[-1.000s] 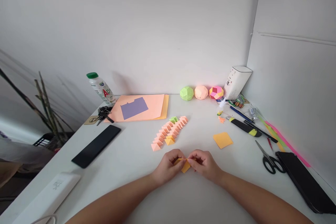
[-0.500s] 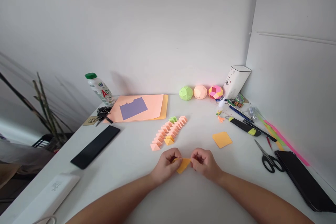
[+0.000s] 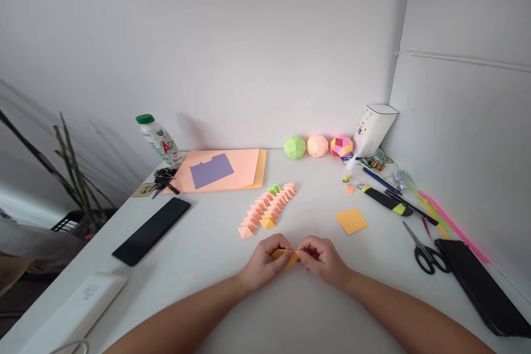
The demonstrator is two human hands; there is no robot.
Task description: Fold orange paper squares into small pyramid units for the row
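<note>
Between my two hands is a folded piece of orange paper [image 3: 292, 261], mostly covered by fingers. My left hand [image 3: 267, 260] pinches it with the thumb on top. My right hand [image 3: 322, 259] is closed at the paper's right corner, thumb and forefinger pressed together on it. Just beyond my hands, two rows of folded paper units [image 3: 269, 204] run away from me, mostly peach with a few orange and green ones. A small stack of square orange paper [image 3: 352, 221] lies to the right of my right hand.
Scissors [image 3: 427, 251], a cutter knife [image 3: 385, 199] and a black case [image 3: 481, 287] lie at the right. A glue bottle [image 3: 349, 168] stands behind. Paper balls [image 3: 317, 146] line the wall. Peach sheets [image 3: 244, 168], a bottle [image 3: 160, 141] and a black phone-like slab [image 3: 151, 231] are left.
My right hand has moved slightly left, closer to my left hand. Less of the orange paper shows between them now.
</note>
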